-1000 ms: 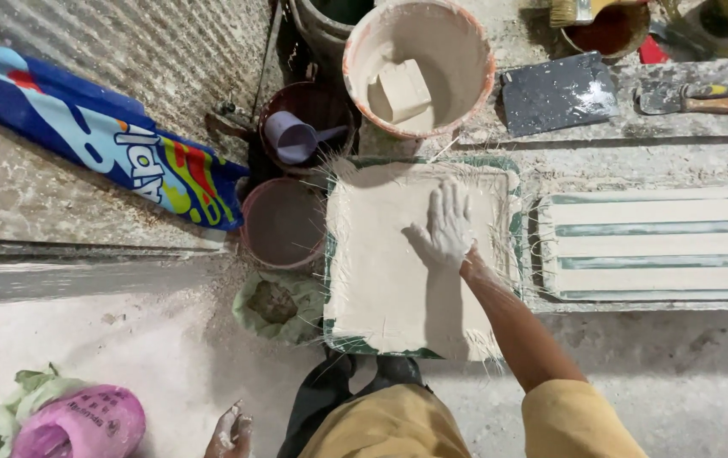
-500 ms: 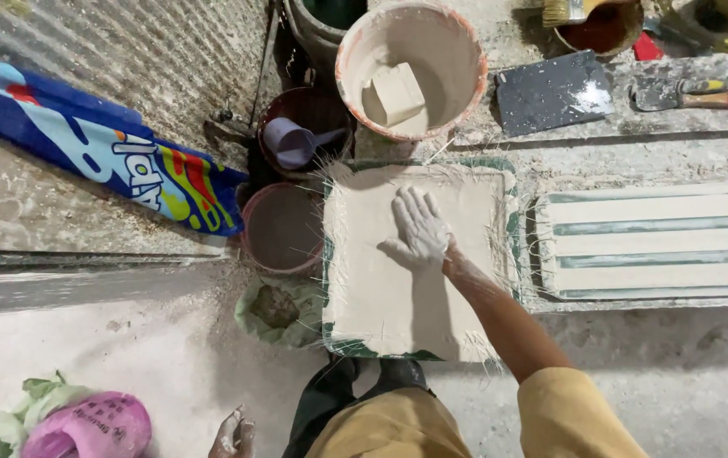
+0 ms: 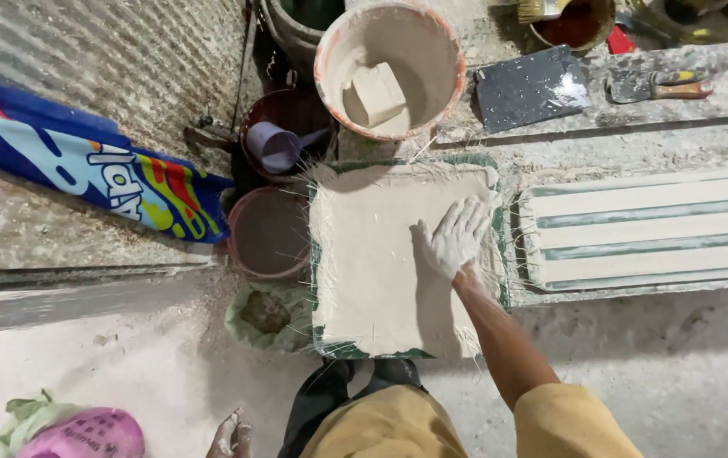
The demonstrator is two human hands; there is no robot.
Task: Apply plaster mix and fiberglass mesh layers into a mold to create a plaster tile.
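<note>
Right hand (image 3: 456, 237), fingers spread, presses one plaster-filled mould (image 3: 372, 263) beside three buckets.

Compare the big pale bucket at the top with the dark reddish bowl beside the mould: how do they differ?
The bucket is wider and plaster-caked pale inside; the bowl is smaller and dark. The bucket holds a pale block; the bowl holds no object. The bucket stands beyond the mould, the bowl left of it. Both are round and open-topped.

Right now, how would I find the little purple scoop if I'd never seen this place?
Start at the square mould of wet plaster that the right hand presses on. Two dark red buckets stand along its left side; look inside the farther bucket. The purple scoop lies there, the only purple thing among the buckets.
</note>
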